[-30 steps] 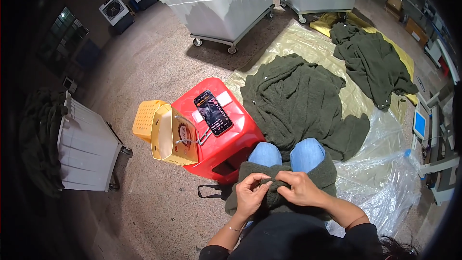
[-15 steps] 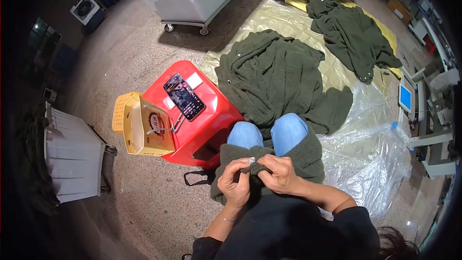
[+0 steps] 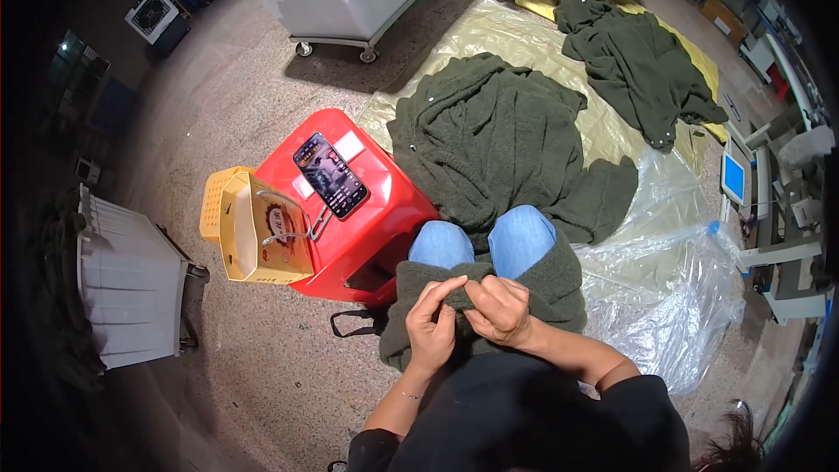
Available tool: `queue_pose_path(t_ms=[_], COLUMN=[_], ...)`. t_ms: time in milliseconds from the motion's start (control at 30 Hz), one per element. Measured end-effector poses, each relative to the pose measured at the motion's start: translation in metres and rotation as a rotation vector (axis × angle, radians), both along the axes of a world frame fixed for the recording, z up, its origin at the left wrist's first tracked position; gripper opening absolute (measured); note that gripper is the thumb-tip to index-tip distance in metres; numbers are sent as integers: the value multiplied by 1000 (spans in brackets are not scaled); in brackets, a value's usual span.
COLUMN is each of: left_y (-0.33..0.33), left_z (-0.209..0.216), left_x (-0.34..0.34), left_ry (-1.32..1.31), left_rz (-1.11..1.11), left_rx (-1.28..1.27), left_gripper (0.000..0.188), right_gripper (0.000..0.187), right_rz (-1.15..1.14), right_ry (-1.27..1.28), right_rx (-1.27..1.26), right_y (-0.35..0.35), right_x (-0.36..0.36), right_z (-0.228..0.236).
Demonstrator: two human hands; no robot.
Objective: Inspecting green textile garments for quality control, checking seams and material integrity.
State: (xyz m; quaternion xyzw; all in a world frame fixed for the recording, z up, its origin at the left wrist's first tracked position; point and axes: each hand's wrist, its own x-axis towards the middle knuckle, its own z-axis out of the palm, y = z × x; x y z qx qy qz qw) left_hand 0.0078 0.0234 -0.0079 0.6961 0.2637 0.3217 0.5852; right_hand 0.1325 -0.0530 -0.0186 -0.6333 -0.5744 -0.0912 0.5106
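Across my lap lies a dark green knit garment (image 3: 559, 297), spread over the thighs of my blue jeans. My left hand (image 3: 432, 323) is over it with thumb and forefinger curved toward each other and the forefinger's tip meeting my right hand. Beside it, my right hand (image 3: 501, 313) is closed, knuckles up, its thumb side against the left fingertip. Whatever sits between the fingertips is too small or hidden to make out. In front of my knees a large heap of the same dark green knitwear (image 3: 498, 140) rests on plastic sheeting (image 3: 664, 297).
On my left stands a red stool (image 3: 384, 210) bearing a phone (image 3: 330, 175) and a yellow box (image 3: 266, 240) with a cord handle. Wheeled grey bins (image 3: 350, 0) stand ahead, a white bin (image 3: 131, 280) far left. More green garments (image 3: 642, 70) lie at far right, near machines.
The piece of garment pinched up between my hands has dropped from sight there. My left forefinger has straightened toward the right hand, which has turned knuckles up. The phone's picture has changed.
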Motion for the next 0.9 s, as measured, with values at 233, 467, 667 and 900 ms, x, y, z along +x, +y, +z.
queue_pose_path(t_ms=[233, 467, 667, 900], left_y=[49, 34, 33, 33], left_z=[-46, -11, 12, 4], left_x=[-31, -1, 2, 0], left_ry=[285, 109, 192, 205], left_rz=[-170, -67, -169, -335], left_rx=[-237, -629, -413, -576], left_gripper=[11, 9, 7, 11], right_gripper=[13, 34, 27, 16], right_rz=[-30, 86, 550, 610], right_ry=[735, 631, 421, 798], right_rx=[-427, -549, -734, -476], right_y=[-15, -5, 14, 11], right_x=[61, 73, 61, 58], right_z=[-22, 9, 23, 6])
